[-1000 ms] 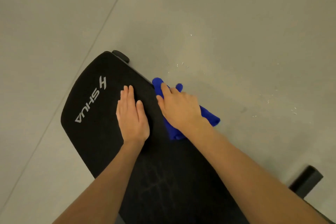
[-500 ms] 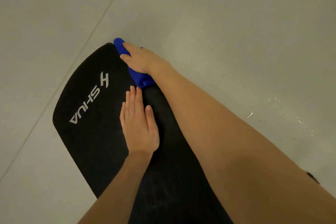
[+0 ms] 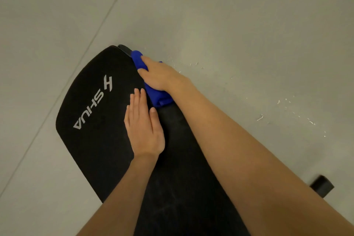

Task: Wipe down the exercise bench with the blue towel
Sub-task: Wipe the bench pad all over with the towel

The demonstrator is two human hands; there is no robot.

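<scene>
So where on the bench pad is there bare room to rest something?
Free: the pad left of the left hand, around the logo. Crowded: the right edge, where the right hand presses the blue towel, and the near end under both forearms.

We see a black padded bench [image 3: 99, 140] running from the lower right toward the upper left, its rounded end bearing a pale "SHUA" logo [image 3: 93, 103]. Our left hand [image 3: 144, 130] lies flat on the pad, palm down, the logo just beyond and to the left of its fingers [image 3: 137, 99]. A blue towel [image 3: 153, 92] lies bunched along the bench's right edge, just to the right of those fingers, with our right hand [image 3: 162, 77] closed over it. The bench stands on a grey floor [image 3: 249, 25]; pale flecks [image 3: 287, 109] are scattered on it well to the right of our right fingers [image 3: 145, 71].
</scene>
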